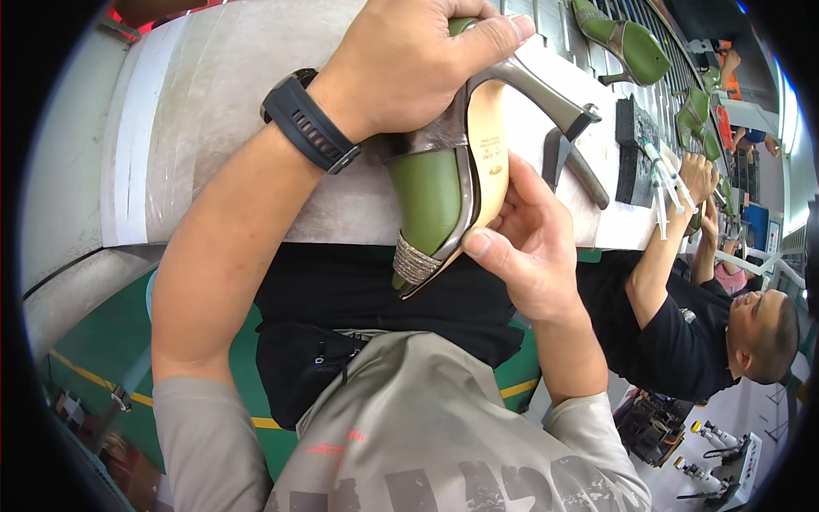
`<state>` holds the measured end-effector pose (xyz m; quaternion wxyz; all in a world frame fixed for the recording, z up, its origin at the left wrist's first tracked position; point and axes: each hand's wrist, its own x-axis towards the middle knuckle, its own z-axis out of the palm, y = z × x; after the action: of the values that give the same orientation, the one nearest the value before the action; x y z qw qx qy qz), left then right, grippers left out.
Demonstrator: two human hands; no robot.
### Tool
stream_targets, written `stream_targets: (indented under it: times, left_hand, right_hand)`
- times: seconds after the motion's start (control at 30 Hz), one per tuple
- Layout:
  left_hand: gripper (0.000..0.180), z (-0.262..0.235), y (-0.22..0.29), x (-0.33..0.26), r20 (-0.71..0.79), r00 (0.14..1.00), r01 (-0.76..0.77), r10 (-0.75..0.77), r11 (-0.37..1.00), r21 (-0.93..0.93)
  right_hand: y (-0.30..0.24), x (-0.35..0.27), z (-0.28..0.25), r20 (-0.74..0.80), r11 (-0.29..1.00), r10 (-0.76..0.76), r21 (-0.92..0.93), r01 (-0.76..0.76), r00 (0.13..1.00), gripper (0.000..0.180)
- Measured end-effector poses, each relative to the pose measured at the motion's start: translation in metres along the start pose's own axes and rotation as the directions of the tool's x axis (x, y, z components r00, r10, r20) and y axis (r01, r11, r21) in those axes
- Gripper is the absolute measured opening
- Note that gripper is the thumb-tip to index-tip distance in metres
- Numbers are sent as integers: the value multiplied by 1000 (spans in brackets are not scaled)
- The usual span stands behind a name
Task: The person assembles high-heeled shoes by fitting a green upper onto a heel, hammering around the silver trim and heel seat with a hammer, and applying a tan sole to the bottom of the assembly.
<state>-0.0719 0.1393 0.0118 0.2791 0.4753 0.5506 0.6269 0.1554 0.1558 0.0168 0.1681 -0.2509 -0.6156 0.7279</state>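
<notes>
A green high-heeled shoe [426, 196] with a metallic grey heel, a tan sole and a glittering band near the toe is held on its side over the table's near edge. Around its heel end wraps my left hand [397, 68], closed, its thumb lying by the top of the heel. My right hand [537, 256] pinches the sole's edge toward the toe, thumb in front and fingers partly hidden behind. Just right of the shoe, a hammer [587, 177] with a dark head lies on the table.
A black block [633, 154] and several syringes [664, 183] sit to the right. Beyond, a slatted conveyor [657, 94] carries more green shoes [627, 47]. A co-worker [682, 324] in a dark shirt works at the right, arms reaching over the table [213, 111].
</notes>
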Motion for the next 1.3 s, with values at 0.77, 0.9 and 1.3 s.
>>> stream_targets:
  times: [0.77,0.9,1.3]
  left_hand:
    - [75,-16,23,-117,-56,928,-284,369,797,533]
    - [73,-18,14,-120,30,921,-335,388,751,570]
    - [67,-18,12,-116,51,915,-358,401,744,565]
  right_hand:
    - [-48,61,-5,413,155,-525,-813,561,744,64]
    - [-41,61,-9,447,131,-548,-789,600,707,61]
    - [-38,67,-12,443,192,-555,-755,627,704,51]
